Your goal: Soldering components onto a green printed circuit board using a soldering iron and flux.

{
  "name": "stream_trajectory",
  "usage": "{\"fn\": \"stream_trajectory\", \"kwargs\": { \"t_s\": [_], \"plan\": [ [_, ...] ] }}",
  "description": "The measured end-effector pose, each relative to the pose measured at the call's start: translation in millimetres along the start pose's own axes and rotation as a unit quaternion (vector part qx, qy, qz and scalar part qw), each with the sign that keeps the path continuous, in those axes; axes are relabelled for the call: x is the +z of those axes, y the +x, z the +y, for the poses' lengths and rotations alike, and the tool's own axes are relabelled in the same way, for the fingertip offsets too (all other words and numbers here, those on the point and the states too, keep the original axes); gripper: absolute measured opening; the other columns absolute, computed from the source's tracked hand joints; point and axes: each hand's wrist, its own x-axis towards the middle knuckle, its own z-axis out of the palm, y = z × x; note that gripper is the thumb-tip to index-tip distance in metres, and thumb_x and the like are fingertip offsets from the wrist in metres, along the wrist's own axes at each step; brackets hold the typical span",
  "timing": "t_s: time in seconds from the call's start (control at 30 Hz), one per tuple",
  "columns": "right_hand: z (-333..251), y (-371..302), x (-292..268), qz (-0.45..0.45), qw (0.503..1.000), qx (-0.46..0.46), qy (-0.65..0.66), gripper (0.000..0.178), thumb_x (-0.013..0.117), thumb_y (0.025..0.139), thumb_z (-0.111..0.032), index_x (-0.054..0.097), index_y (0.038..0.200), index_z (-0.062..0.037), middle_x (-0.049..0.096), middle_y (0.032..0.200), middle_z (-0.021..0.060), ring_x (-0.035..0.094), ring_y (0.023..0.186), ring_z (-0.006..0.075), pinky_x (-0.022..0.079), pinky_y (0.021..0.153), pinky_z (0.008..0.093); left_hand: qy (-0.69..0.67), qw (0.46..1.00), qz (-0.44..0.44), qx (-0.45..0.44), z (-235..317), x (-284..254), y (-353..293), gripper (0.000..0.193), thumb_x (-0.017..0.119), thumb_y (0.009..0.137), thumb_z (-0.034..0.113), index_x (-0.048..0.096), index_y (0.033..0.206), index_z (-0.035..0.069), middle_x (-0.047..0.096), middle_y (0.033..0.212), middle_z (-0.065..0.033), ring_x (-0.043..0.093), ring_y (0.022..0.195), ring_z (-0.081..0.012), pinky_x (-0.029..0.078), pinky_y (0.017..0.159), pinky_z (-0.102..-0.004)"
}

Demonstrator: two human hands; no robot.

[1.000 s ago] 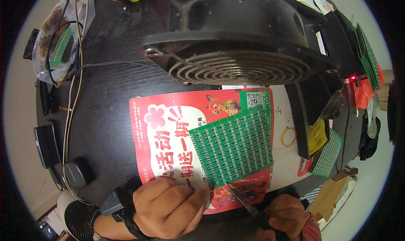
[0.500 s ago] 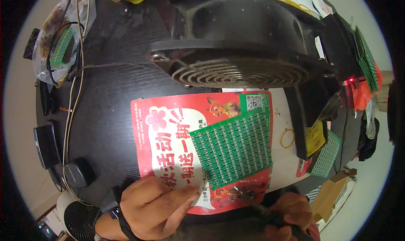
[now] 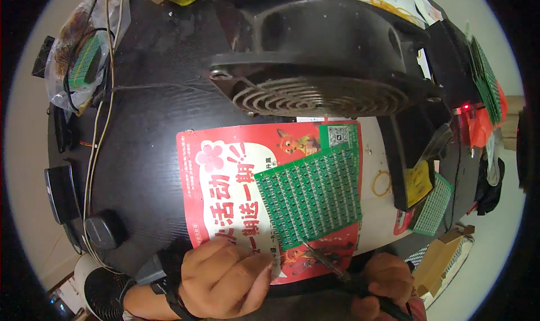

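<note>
A: Where is the green rectangular circuit board?
B: On the red-and-white printed sheet, over the black wood-grained surface.
A: And the hands?
B: The right hand grips a slim dark pen-shaped tool, its metal tip at the board's near edge. The left hand is curled near the board's near-left corner; whether it pinches anything, I cannot tell.

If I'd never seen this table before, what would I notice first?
Probably the big black fan with the ringed grille, at the top middle. Below it, a bright green rectangular circuit board lies on a red-and-white printed sheet. At lower right, the right hand holds a dark, pen-shaped tool.
</note>
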Motion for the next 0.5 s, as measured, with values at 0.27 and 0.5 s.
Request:
{"fn": "stream_trajectory", "kwargs": {
  "t_s": [0.27, 0.5],
  "plan": [
    [3, -8, -6, -0.036, 0.999, 0.008, 0.003, 0.029, 0.070, 0.076, -0.025, 0.054, 0.087, -0.0036, 0.055, 0.075, 0.0102, 0.055, 0.064, 0.0253, 0.045, 0.056, 0.0378, -0.001, 1.000, 0.024, 0.005, -1, 4, -1, 0.014, 0.067, 0.066, -0.002, 0.066, 0.081, -0.001, 0.065, 0.074, -0.0090, 0.060, 0.055, -0.0198, 0.049, 0.049, -0.0309],
    [8, -14, -11, -0.072, 0.997, 0.019, 0.020, 0.030, 0.073, 0.074, -0.024, 0.058, 0.090, -0.0032, 0.058, 0.079, 0.0115, 0.058, 0.069, 0.0276, 0.048, 0.061, 0.0402, 0.015, 1.000, 0.016, -0.011, -1, 4, -1, 0.015, 0.067, 0.066, -0.001, 0.066, 0.081, -0.001, 0.066, 0.073, -0.0095, 0.061, 0.056, -0.0201, 0.049, 0.050, -0.0308]
  ]
}}
